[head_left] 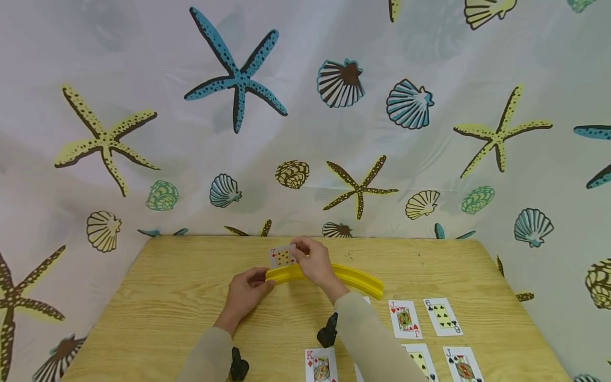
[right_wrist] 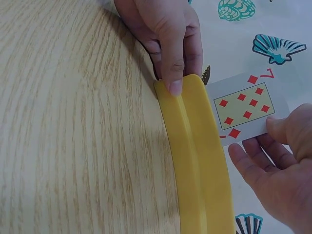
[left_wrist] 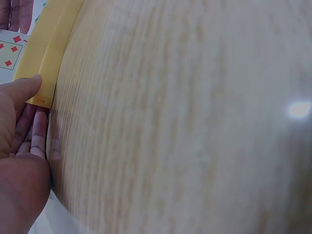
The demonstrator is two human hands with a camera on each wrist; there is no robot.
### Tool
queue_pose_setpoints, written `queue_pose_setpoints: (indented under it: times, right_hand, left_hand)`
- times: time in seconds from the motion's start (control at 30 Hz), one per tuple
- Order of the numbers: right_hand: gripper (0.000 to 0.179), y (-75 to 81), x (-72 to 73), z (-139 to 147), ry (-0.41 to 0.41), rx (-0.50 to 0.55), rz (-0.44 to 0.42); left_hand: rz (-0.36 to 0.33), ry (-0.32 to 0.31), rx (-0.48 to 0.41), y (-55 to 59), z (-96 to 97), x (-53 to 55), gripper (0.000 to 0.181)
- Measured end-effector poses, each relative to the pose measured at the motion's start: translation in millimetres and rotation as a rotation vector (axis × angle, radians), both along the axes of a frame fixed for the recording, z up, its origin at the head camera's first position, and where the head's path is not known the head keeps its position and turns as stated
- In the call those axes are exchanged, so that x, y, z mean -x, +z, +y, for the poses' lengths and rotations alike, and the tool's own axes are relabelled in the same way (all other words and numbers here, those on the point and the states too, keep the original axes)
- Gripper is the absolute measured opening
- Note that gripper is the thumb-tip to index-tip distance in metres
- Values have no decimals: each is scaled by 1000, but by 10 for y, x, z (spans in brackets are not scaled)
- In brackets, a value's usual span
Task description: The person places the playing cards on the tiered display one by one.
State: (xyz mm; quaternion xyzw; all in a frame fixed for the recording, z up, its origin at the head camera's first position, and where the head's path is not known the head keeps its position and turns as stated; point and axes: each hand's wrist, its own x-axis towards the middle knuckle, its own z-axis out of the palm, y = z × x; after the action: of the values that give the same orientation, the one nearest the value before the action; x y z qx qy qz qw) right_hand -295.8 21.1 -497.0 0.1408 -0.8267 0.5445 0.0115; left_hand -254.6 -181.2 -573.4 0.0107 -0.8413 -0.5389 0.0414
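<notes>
A curved yellow card holder (head_left: pixel 359 279) lies across the back of the wooden table. My left hand (head_left: pixel 245 293) grips its left end, thumb on the front face and fingers behind, as the left wrist view also shows. Between the thumb and fingers of my right hand (head_left: pixel 312 261) is a playing card, the seven of diamonds (head_left: pixel 283 257). The card stands upright, face toward me, at the holder's top edge near its left end. In the right wrist view, the thumb of the right hand (right_wrist: pixel 280 161) lies over the card's corner.
Face-up cards lie at the front right, among them the jack of hearts (head_left: pixel 404 319), six of clubs (head_left: pixel 443 317), jack of spades (head_left: pixel 463 365) and king of diamonds (head_left: pixel 321 366). The right sleeve covers part of others. A patterned curtain (head_left: pixel 305 116) hangs behind the table (head_left: pixel 157 297).
</notes>
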Motion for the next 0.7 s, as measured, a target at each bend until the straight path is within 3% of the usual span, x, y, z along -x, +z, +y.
queue_pose_setpoints:
  times: [0.7]
  right_hand:
    - [25,14,-22,92,26,-31,-32]
  left_hand:
    - [-35,-1,-21,3,-8,11,42]
